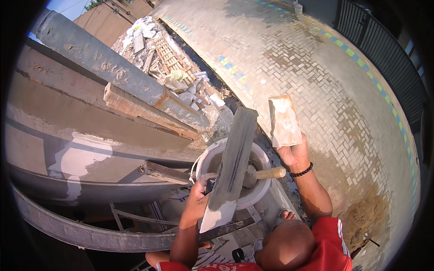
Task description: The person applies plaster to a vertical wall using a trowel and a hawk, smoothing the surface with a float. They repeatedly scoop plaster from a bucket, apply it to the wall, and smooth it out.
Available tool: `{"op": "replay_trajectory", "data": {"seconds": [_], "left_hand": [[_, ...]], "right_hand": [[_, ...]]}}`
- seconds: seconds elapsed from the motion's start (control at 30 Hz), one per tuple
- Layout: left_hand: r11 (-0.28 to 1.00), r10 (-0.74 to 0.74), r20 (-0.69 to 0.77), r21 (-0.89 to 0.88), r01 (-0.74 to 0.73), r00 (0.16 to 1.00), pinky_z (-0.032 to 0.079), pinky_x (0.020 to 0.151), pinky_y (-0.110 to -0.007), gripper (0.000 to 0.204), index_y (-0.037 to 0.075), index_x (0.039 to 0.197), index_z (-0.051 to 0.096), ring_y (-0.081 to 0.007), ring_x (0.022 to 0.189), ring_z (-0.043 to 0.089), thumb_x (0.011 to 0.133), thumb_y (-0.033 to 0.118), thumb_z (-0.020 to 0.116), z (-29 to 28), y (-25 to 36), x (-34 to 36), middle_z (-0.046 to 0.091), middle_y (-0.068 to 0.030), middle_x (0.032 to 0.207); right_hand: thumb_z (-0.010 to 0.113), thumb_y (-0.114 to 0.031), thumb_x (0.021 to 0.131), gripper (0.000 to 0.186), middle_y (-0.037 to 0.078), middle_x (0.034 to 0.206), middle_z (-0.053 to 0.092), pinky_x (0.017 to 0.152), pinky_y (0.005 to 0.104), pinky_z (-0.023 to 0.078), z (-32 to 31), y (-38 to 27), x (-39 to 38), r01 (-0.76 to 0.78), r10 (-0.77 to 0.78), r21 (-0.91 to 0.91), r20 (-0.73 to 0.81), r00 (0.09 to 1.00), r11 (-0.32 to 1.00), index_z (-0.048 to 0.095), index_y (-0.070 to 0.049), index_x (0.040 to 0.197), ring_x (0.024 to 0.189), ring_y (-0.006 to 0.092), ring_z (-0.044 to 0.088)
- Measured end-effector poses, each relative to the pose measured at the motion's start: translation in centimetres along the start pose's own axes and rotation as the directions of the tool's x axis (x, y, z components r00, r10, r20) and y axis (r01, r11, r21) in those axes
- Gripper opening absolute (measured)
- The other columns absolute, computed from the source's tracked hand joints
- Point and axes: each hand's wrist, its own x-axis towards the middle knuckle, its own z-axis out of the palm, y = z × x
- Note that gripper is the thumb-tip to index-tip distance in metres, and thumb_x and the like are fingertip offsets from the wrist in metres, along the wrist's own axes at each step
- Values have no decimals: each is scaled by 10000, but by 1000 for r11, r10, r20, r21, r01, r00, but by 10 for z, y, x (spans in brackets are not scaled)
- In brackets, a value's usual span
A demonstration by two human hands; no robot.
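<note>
My left hand (197, 195) is closed on a long grey plastering float (234, 158), its fingers wrapped round the back. White plaster coats the float's near end. Held up on the right, a short rectangular board smeared with white plaster (285, 121) is in my right hand (294, 153); most of the fingers are hidden behind it. Below the float stands a round white bucket (262, 192), partly covered by it. A tool with a pale wooden handle (270, 173) rests across the bucket, its grey head caked with plaster.
A wall with a wet white patch (81, 153) stands at left, beside a thick grey pipe (117, 74) and wooden beams (144, 110). A curved metal rail (90, 232) runs low on the left. Rubble (176, 77) lies beyond; paving (325, 81) spreads right, with sand (364, 214) nearer.
</note>
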Motion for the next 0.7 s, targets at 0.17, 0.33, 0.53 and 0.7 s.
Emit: {"op": "replay_trajectory", "data": {"seconds": [0.17, 0.33, 0.53, 0.7], "left_hand": [[962, 66, -51, 268, -50, 997, 420, 939, -288, 371, 10, 1167, 570, -173, 1079, 554, 807, -12, 657, 13, 7, -7, 574, -108, 1178], [948, 86, -68, 313, -61, 994, 427, 935, -310, 341, 5, 1129, 597, -210, 1069, 578, 795, -11, 665, 16, 0, -7, 621, -126, 1116], [890, 163, -46, 438, -126, 986, 473, 857, -315, 317, 21, 1088, 633, -270, 968, 632, 775, 10, 683, 21, 6, 2, 649, -154, 1027], [742, 268, -64, 650, -164, 961, 502, 742, -337, 340, 54, 1059, 665, -304, 828, 641, 724, 6, 701, 21, 15, -9, 649, -123, 913]], "right_hand": [[436, -168, 962, 347, 93, 1254, 578, 952, 312, 470, 9, 26, -3, -48, 42, 114, 55, 998, 992, 513, -13, 1263, 1115, 204, 575], [485, -241, 935, 327, 90, 1077, 636, 657, 304, 513, 41, 33, -8, -9, 20, 47, -239, 971, 999, 557, -49, 1189, 847, 217, 617], [437, -261, 966, 433, 108, 1179, 524, 807, 312, 480, 47, 6, -21, -46, 11, 143, 234, 972, 989, 411, -37, 1336, 988, 220, 533], [468, -244, 954, 511, 117, 1001, 481, 640, 302, 505, 57, -20, -39, 238, -237, -5, 72, 969, 971, 310, -12, 1381, 812, 205, 482]]}}
